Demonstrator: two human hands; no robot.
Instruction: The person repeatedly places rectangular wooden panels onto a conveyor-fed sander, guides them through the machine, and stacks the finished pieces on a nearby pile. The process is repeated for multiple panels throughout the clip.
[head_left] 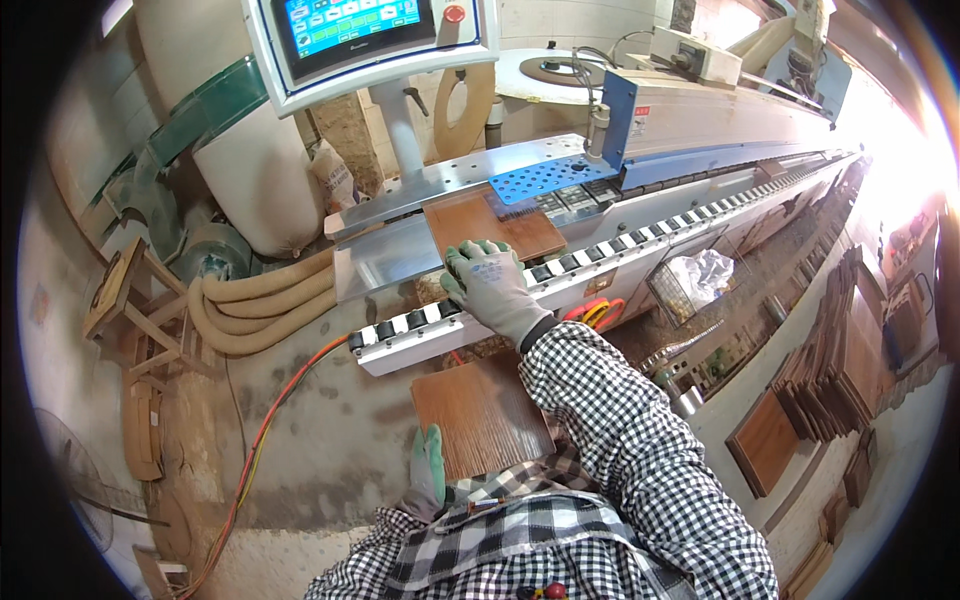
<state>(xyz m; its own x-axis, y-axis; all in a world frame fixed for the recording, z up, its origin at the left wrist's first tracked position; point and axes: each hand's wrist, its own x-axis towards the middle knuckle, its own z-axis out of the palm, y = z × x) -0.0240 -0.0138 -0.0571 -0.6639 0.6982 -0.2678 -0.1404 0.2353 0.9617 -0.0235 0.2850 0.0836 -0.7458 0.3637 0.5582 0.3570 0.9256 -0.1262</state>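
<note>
A brown wood-grain panel (490, 225) lies flat on the metal infeed of a long machine, its far corner under a blue perforated plate (540, 181). My right hand (492, 285), in a grey and green work glove, is at the panel's near edge, fingers bent over the top and thumb lower down. Close to my body, a second brown wood-grain panel (480, 415) is held below the machine's rail. My gloved left hand (427, 475) grips its left edge, thumb uppermost; the other fingers are mostly hidden.
A roller rail (600, 252) runs along the machine's front. Above it stands a control screen (365, 35) with a red button (454, 14). Hoses (265, 305) and a wooden stool (140, 310) are left; an orange cable (265, 425) crosses the floor. Stacked brown panels (835, 365) lean at right.
</note>
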